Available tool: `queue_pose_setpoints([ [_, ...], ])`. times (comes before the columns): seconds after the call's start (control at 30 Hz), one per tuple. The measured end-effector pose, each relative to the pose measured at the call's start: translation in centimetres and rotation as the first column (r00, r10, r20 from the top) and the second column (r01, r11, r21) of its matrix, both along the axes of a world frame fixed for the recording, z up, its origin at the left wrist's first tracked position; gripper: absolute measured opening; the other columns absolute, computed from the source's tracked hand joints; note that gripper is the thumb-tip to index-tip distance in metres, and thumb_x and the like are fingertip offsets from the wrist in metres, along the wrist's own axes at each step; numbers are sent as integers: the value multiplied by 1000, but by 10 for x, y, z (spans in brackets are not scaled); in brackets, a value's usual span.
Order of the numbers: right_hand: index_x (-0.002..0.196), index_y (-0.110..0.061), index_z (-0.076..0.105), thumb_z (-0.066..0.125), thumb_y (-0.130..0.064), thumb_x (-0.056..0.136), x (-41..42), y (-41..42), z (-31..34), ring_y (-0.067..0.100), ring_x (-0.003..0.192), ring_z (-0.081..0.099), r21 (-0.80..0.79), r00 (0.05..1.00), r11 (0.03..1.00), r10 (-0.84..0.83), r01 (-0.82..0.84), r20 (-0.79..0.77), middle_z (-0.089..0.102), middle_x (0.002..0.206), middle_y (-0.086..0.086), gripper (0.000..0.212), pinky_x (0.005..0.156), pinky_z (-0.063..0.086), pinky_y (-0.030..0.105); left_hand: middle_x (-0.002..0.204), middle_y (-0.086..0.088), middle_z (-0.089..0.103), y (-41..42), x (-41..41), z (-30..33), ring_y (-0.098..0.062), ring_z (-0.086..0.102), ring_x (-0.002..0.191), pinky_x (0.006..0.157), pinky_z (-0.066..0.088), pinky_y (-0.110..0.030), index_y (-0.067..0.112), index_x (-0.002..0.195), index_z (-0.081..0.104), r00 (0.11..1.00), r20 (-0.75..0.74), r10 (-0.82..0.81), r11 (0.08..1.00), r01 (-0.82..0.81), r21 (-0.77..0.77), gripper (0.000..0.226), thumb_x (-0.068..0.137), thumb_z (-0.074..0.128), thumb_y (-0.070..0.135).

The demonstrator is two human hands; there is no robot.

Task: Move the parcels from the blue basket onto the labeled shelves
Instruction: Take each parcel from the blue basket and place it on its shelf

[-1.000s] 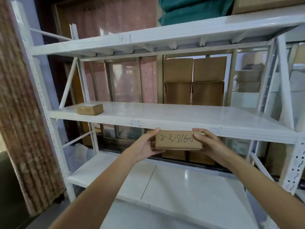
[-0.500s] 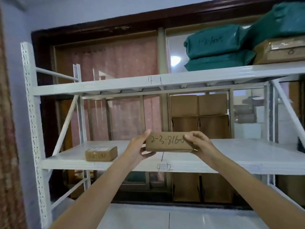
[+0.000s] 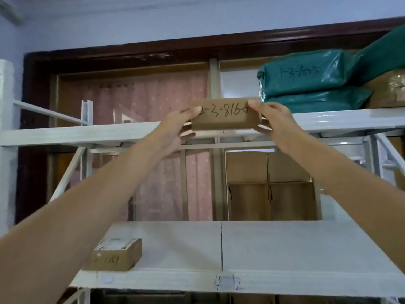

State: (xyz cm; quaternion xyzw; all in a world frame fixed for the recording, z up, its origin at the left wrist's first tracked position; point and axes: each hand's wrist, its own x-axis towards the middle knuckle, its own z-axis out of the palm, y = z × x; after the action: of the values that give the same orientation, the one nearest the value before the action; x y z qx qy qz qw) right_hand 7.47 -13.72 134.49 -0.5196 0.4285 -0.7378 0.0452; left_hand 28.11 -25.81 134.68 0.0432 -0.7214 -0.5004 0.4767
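Both hands have lifted the cardboard parcel (image 3: pixel 225 117) from the level of the middle shelf up to the front edge of the top shelf (image 3: pixel 87 133). At the parcel's left end, the left hand (image 3: pixel 175 128) holds it with the thumb on the front face near the top and the fingers (image 3: pixel 187 137) curled underneath. Its other end is gripped the same way by the right hand (image 3: pixel 274 121), thumb on top and fingers below, so each hand is clamped on the box. Handwritten digits on the front face read roughly "2-3-816", with the ends partly covered by the thumbs. Whether the box rests on the shelf edge or hangs just in front of it cannot be told.

Right of the parcel, two green plastic bags (image 3: pixel 311 84) are stacked on the top shelf, the upper one marked with handwriting; a brown taped box (image 3: pixel 392 88) sits at the far right edge. Below, the middle shelf (image 3: pixel 285 249) carries a small cardboard box (image 3: pixel 114 255) near its front left corner. Behind the rack are stacked cartons (image 3: pixel 269 185) and a pink curtain (image 3: pixel 157 110).
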Motion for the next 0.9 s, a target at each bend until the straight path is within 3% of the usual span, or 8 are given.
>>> queue_pose_setpoints([
  [0.1,99,-18,56,73,-41,82,-4,-12,47,17,102,65,-52,998,998,-35,32,-58,65,106,-1,33,86,57,33,99,6,65,-10,-10,42,-15,57,100,93,41,-32,19,107,63,996,-45,77,992,-81,-98,23,91,60,34],
  [0.2,105,-20,55,69,-41,86,-11,-29,77,16,103,64,-57,990,994,-97,91,-103,63,111,-1,31,82,59,30,97,8,66,-28,-22,69,-13,57,98,92,39,-33,24,95,66,991,-67,114,984,-122,-131,16,89,62,38],
  [0.27,115,-18,54,67,-39,88,-17,-42,85,16,104,62,-25,982,990,-139,137,-126,61,115,0,36,80,58,29,103,6,67,-47,-32,78,-14,58,103,96,40,-33,23,99,65,990,-44,137,979,-142,-145,18,90,61,38],
  [0.37,123,-13,53,68,-31,89,-25,-60,87,17,103,63,68,958,975,-191,210,-215,64,112,2,41,88,56,32,111,2,67,-77,-43,78,-18,58,111,99,42,-33,15,116,62,987,1,160,974,-158,-162,32,92,60,36],
  [0.43,121,-11,54,69,-28,88,-29,-67,85,17,99,66,108,938,960,-223,259,-265,67,107,3,40,85,57,33,115,-1,67,-92,-47,79,-19,58,113,101,44,-34,10,122,60,987,18,162,969,-155,-191,38,93,59,34],
  [0.6,122,-9,56,68,-27,89,-33,-79,80,19,94,68,152,888,922,-282,355,-362,68,106,3,40,84,57,33,97,4,71,-111,-41,84,-14,65,94,87,52,-27,20,96,66,946,90,311,901,-264,-344,19,92,60,37],
  [0.73,109,-18,60,69,-28,88,-33,-82,77,12,91,68,169,847,892,-317,419,-426,69,101,-1,25,75,53,22,105,-5,72,-121,-36,81,-20,68,98,94,52,-33,8,104,68,916,154,371,858,-274,-435,31,90,63,36],
  [0.9,101,-21,62,69,-31,88,-36,-84,77,21,104,65,201,811,852,-348,483,-471,70,106,2,18,99,50,36,108,-4,71,-119,-39,82,-18,66,103,100,47,-32,8,109,67,882,192,431,830,-304,-468,35,91,61,38],
])
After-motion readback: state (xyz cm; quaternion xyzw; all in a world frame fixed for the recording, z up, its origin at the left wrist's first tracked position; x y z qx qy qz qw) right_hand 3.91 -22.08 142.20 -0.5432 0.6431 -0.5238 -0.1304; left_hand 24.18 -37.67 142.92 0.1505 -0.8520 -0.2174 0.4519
